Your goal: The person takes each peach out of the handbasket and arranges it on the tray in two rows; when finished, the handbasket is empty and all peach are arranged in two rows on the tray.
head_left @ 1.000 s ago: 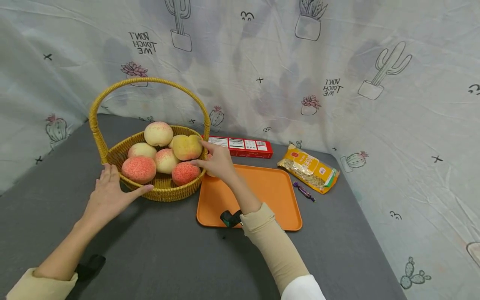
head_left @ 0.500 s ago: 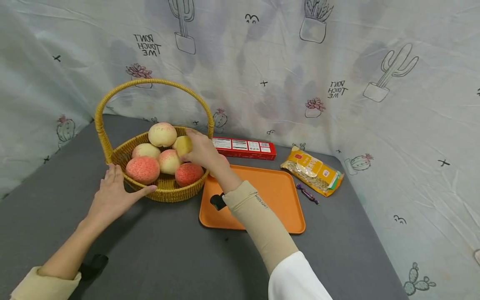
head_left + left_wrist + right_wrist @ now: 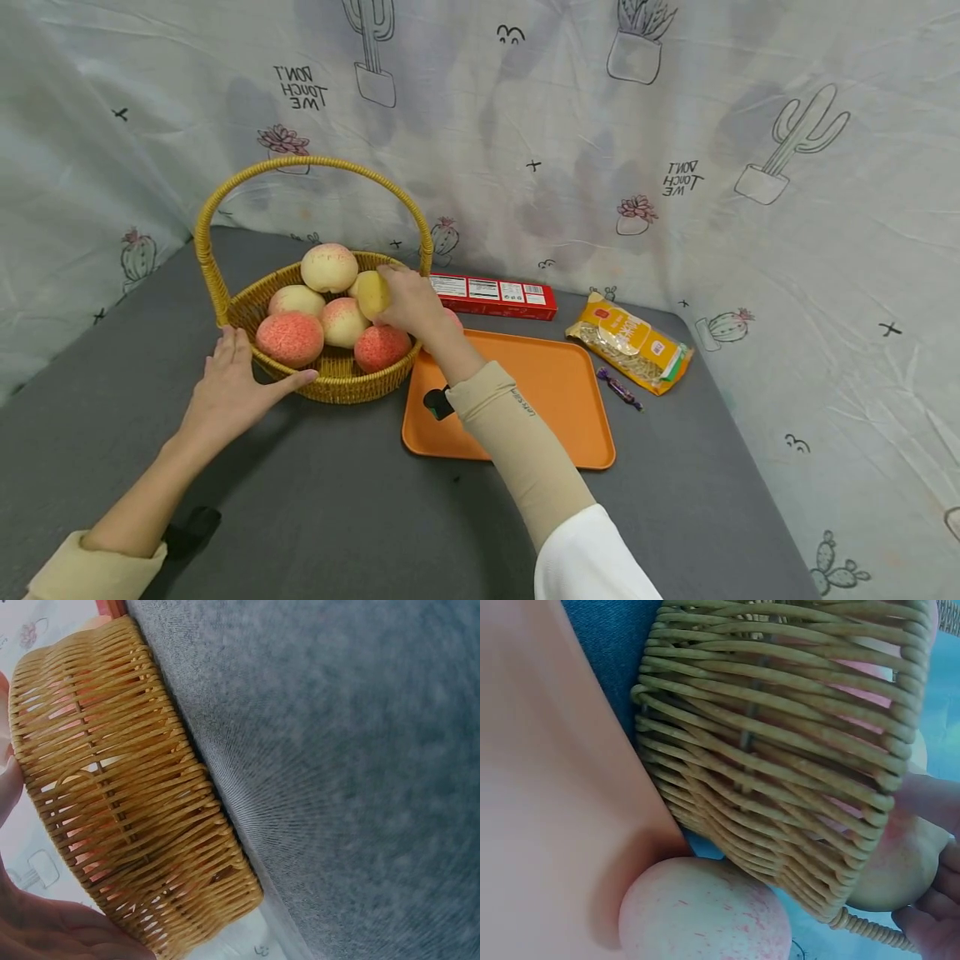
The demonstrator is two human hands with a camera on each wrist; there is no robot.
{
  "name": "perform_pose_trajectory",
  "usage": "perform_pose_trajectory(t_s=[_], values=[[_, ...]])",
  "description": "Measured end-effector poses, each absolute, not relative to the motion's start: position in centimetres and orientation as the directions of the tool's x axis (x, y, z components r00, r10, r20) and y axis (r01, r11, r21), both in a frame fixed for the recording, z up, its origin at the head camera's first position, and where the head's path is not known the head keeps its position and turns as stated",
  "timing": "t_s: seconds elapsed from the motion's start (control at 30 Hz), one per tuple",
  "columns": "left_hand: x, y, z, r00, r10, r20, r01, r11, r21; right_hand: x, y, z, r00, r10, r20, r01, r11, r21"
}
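Note:
A yellow wicker basket (image 3: 352, 390) with a tall arched handle holds several peaches, pale ones and red ones. My right hand (image 3: 412, 304) reaches over its right rim and grips a yellow peach (image 3: 372, 294), which sits at the right side of the pile; a red peach (image 3: 382, 347) lies just in front. In the right wrist view, thumb and fingers go round the yellow peach (image 3: 900, 870) at the rim. My left hand (image 3: 228, 383) rests on the basket's near left side, fingers extended, thumb stretched along the front rim.
An orange tray (image 3: 540, 392) lies right of the basket, with a pale, pink-flecked peach (image 3: 705, 915) on it against the basket. Behind are a red box (image 3: 495, 297), an orange food packet (image 3: 630, 342) and a purple-wrapped candy (image 3: 620, 389). A printed curtain (image 3: 525, 125) borders the grey table.
My right hand has moved left over the rim and its fingers have come round the yellow peach. The left hand stays at the basket. The head view has shifted slightly.

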State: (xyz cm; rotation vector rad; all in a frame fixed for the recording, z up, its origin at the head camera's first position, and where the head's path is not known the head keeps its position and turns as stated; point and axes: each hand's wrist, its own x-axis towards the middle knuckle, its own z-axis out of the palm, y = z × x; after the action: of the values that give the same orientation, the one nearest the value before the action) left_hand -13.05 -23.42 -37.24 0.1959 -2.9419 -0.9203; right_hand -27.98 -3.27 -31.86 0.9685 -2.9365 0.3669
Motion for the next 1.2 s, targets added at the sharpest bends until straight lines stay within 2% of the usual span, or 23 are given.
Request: perform_pose_trajectory(t_s=[0.17,0.43,0.73,1.2], values=[[-13.0,-23.4,-37.2,-0.990,-0.137,0.013,-0.105,0.815,0.570,-27.9,-3.0,-32.1,-0.787,-0.597,0.152,-0.616,0.767,-0.178],[-13.2,-23.3,-37.2,-0.991,-0.131,0.015,-0.099,0.814,0.573,-27.6,-2.7,-32.3,-0.793,-0.570,0.215,-0.602,0.787,-0.133],[-13.1,-23.4,-37.0,-0.992,-0.129,0.015,-0.095,0.804,0.587,-27.1,-2.0,-31.6,-0.748,-0.574,0.333,-0.661,0.690,-0.295],[-13.5,-23.7,-37.1,-0.993,-0.118,0.014,-0.088,0.809,0.581,-25.5,0.1,-30.2,-0.798,-0.481,0.364,-0.603,0.613,-0.511]])
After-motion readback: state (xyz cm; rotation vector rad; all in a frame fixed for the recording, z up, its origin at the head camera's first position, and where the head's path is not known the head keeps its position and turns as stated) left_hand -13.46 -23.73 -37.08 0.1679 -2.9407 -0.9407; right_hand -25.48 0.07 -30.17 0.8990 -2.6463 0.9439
